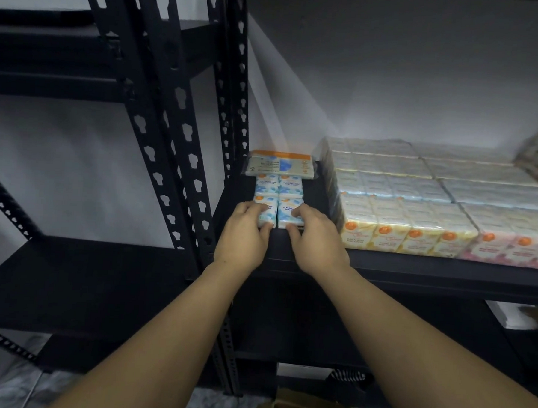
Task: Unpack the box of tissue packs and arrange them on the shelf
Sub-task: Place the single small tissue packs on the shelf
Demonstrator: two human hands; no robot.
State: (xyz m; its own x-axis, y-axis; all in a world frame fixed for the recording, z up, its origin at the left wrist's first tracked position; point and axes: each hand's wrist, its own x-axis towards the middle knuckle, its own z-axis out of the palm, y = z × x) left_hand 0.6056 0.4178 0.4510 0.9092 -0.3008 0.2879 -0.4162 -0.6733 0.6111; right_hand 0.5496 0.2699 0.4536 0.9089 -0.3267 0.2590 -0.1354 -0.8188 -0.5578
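Gripping blue tissue packs on the shelf, both hands curl around them.

small packs at shelf left end, wrapped bundles to right, flat pack behind

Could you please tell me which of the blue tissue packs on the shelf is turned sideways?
The wide pack with the orange strip at the back; the small blue packs before it sit in pairs.
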